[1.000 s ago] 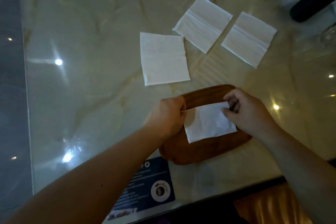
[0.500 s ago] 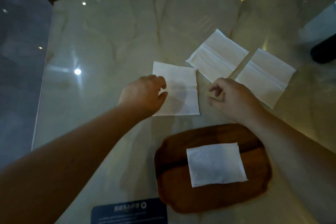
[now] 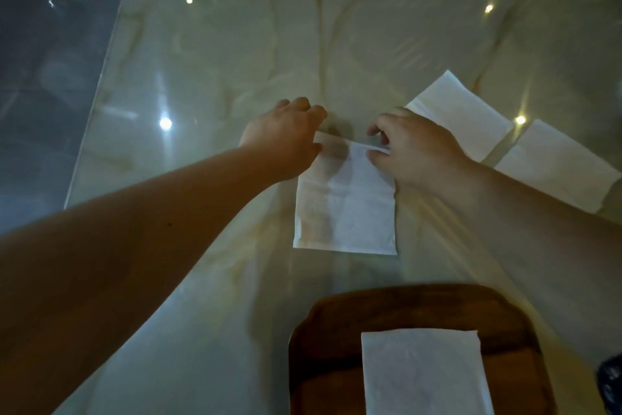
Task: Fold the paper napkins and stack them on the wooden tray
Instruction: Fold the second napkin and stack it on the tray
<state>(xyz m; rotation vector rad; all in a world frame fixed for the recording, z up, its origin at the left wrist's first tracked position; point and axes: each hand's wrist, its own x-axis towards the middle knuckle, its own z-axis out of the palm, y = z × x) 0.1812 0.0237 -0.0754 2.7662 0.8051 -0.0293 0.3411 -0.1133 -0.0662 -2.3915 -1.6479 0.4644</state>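
A white paper napkin [image 3: 346, 209] lies flat on the marble table in the middle of the view. My left hand [image 3: 282, 138] pinches its far left corner and my right hand [image 3: 414, 148] pinches its far right corner, with the far edge lifted slightly off the table. Closer to me stands the wooden tray [image 3: 336, 330], and a folded napkin [image 3: 424, 374] rests on it. Two more unfolded napkins, one [image 3: 468, 121] and another [image 3: 555, 169], lie to the right of my right hand.
The glossy marble table [image 3: 218, 78] ends at its left edge, where a grey floor shows. Dark wooden furniture runs along the table's far edge. A dark object [image 3: 611, 377] pokes in at the lower right.
Both hands left the folded napkin on the tray, reached out to the nearest flat napkin and took hold of its far corners. The view shifted, so the tray sits lower in the frame.
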